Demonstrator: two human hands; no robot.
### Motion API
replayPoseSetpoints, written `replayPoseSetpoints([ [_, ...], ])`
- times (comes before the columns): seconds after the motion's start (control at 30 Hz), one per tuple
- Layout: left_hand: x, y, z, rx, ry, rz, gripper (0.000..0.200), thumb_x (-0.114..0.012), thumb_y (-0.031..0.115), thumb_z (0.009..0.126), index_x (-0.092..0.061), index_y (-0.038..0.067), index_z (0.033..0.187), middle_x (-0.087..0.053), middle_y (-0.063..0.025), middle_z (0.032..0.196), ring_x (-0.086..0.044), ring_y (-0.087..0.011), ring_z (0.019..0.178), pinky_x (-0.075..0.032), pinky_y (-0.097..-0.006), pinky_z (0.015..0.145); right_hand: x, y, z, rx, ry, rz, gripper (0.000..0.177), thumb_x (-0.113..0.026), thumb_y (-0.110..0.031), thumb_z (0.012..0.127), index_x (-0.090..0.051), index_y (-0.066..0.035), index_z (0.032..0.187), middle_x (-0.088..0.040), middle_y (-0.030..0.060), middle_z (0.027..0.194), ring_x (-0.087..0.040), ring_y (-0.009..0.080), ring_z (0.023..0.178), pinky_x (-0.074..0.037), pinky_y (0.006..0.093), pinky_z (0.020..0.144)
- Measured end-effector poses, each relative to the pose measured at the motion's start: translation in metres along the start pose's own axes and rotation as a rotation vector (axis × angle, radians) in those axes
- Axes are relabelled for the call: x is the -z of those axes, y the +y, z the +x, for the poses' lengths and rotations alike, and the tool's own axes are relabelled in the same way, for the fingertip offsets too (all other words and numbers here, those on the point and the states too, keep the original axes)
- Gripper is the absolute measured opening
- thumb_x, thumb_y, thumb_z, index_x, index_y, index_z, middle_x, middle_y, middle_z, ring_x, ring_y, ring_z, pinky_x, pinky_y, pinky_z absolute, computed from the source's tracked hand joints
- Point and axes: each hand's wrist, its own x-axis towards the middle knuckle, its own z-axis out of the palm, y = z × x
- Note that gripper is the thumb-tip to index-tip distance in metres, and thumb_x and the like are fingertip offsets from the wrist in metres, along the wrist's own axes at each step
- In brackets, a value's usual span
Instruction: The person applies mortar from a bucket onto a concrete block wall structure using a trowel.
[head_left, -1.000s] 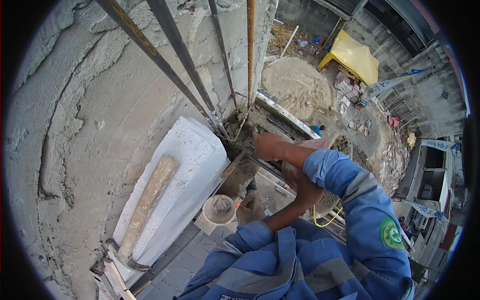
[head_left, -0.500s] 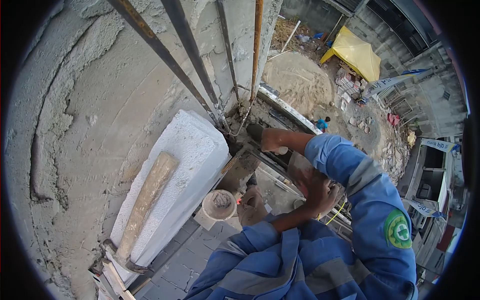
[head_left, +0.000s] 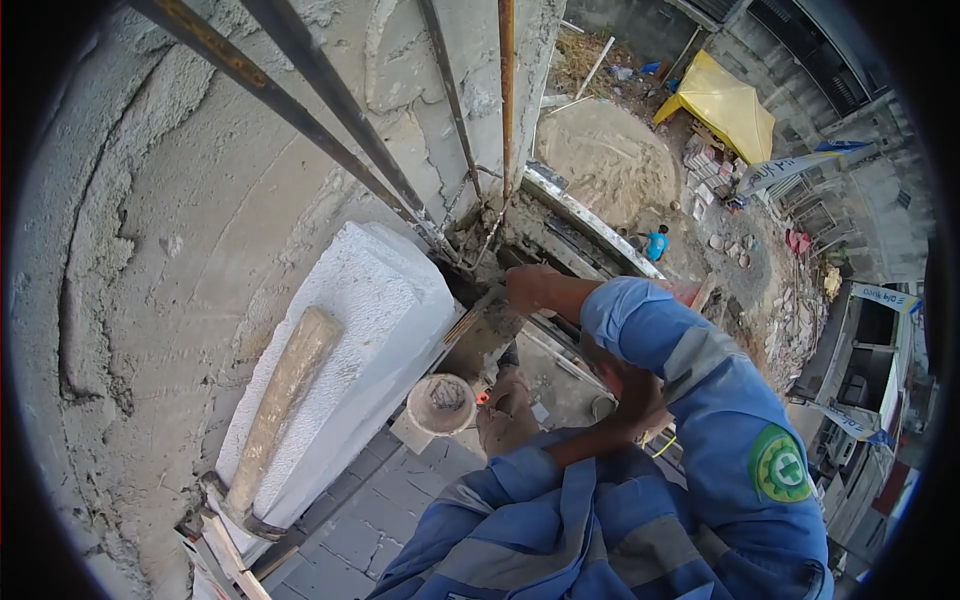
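My right hand (head_left: 532, 289) is at the wall corner, just below the tied bars, with its fingers curled; what it holds is too small and dark to make out. Below my right sleeve, my left hand (head_left: 643, 397) is mostly hidden, its fingers unclear. To the left of my hands a white block (head_left: 385, 290) leans along the rough wall. A hammer (head_left: 283, 400) lies on the block, handle upward and head at the lower end. Rusty steel bars (head_left: 507, 90) rise from the corner beyond my right hand.
A round bucket (head_left: 441, 404) stands below, beside the block. A ledge (head_left: 580, 222) runs right from the corner. Far below are a person in blue (head_left: 656, 243), a sand heap (head_left: 610, 160) and a yellow canopy (head_left: 725, 105).
My right hand has moved slightly down, and the dark object seen at it is now hidden. My left hand has shifted lower beneath the right sleeve. The view has tilted slightly.
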Motion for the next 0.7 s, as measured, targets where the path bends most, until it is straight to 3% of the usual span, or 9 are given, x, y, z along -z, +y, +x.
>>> replayPoseSetpoints([
  [0.1, -0.008, -0.004, 0.006, 0.104, -0.032, -0.066, 0.043, -0.065, 0.027, 0.076, -0.061, -0.008, 0.102, -0.056, -0.0324, 0.103, -0.047, -0.0471, 0.110, -0.030, -0.0554, 0.095, 0.013, 0.009, 0.001, 0.120, -0.050, -0.172, 0.024, -0.067, -0.020, 0.080, -0.073, -0.012, 0.101, -0.070, 0.0115, 0.106, -0.067, 0.0291, 0.100, -0.057, 0.0455, 0.072],
  [0.17, 0.001, -0.008, 0.010, 0.171, -0.209, 0.048, 0.041, -0.062, 0.025, 0.080, -0.059, -0.007, 0.106, -0.052, -0.0336, 0.113, -0.044, -0.0479, 0.114, -0.029, -0.0568, 0.096, -0.003, 0.005, 0.017, -0.002, 0.191, -0.021, 0.023, -0.067, -0.020, 0.081, -0.073, -0.010, 0.102, -0.070, 0.0118, 0.106, -0.067, 0.0296, 0.099, -0.056, 0.0468, 0.076],
  [0.2, -0.037, -0.032, 0.003, -0.080, 0.262, 0.095, 0.038, -0.062, 0.023, 0.081, -0.060, -0.007, 0.103, -0.052, -0.0336, 0.111, -0.044, -0.0477, 0.112, -0.028, -0.0572, 0.096, -0.006, 0.014, 0.032, 0.001, 0.171, -0.006, 0.023, -0.067, -0.020, 0.081, -0.073, -0.010, 0.102, -0.070, 0.0118, 0.106, -0.067, 0.0296, 0.099, -0.056, 0.0468, 0.076],
  [0.3, -0.008, -0.011, -0.011, -0.397, 0.737, 0.054, 0.036, -0.061, 0.022, 0.081, -0.060, -0.009, 0.100, -0.053, -0.0334, 0.105, -0.047, -0.0474, 0.106, -0.029, -0.0554, 0.097, 0.005, 0.029, 0.045, 0.129, -0.164, 0.231, 0.025, -0.062, -0.019, 0.085, -0.071, -0.010, 0.106, -0.068, 0.0124, 0.110, -0.065, 0.0311, 0.105, -0.054, 0.0462, 0.083],
  [0.37, 0.024, -0.001, -0.002, 0.142, -0.047, -0.271, 0.044, -0.063, 0.022, 0.078, -0.054, -0.009, 0.108, -0.048, -0.0349, 0.112, -0.045, -0.0488, 0.108, -0.030, -0.0524, 0.097, 0.000, 0.000, -0.012, 0.110, 0.094, -0.223, 0.025, -0.063, -0.019, 0.084, -0.071, -0.009, 0.106, -0.069, 0.0123, 0.111, -0.065, 0.0311, 0.105, -0.053, 0.0454, 0.084],
  [0.43, -0.010, -0.012, -0.009, 0.082, 0.037, -0.219, 0.045, -0.064, 0.018, 0.076, -0.053, -0.009, 0.109, -0.048, -0.0332, 0.112, -0.045, -0.0474, 0.108, -0.032, -0.0517, 0.095, -0.016, 0.001, -0.007, 0.068, 0.137, -0.200, 0.024, -0.065, -0.018, 0.082, -0.072, -0.010, 0.104, -0.069, 0.0118, 0.108, -0.066, 0.0320, 0.103, -0.054, 0.0457, 0.082],
  [0.57, -0.051, -0.031, -0.002, -0.299, 0.798, 0.470, 0.023, -0.062, 0.009, 0.074, -0.060, -0.006, 0.091, -0.059, -0.0210, 0.090, -0.051, -0.0424, 0.099, -0.034, -0.0515, 0.089, 0.029, 0.016, 0.012, 0.099, 0.017, -0.185, 0.024, -0.067, -0.020, 0.081, -0.073, -0.010, 0.101, -0.071, 0.0115, 0.102, -0.069, 0.0305, 0.094, -0.056, 0.0458, 0.074],
  [0.63, -0.010, -0.005, -0.004, -0.149, 0.441, -0.135, 0.027, -0.062, 0.009, 0.074, -0.059, -0.004, 0.098, -0.059, -0.0209, 0.094, -0.051, -0.0423, 0.100, -0.036, -0.0495, 0.088, 0.041, 0.013, 0.007, 0.147, -0.067, -0.278, 0.025, -0.066, -0.022, 0.081, -0.073, -0.009, 0.102, -0.071, 0.0124, 0.099, -0.069, 0.0308, 0.090, -0.057, 0.0453, 0.070],
  [0.7, -0.011, -0.013, 0.003, -0.131, 0.394, -0.397, 0.030, -0.063, 0.009, 0.074, -0.058, -0.003, 0.102, -0.059, -0.0221, 0.096, -0.053, -0.0407, 0.100, -0.038, -0.0480, 0.085, 0.011, 0.004, -0.011, 0.033, 0.010, -0.296, 0.020, -0.069, -0.020, 0.077, -0.073, -0.008, 0.092, -0.072, 0.0126, 0.095, -0.070, 0.0306, 0.087, -0.057, 0.0438, 0.068],
])
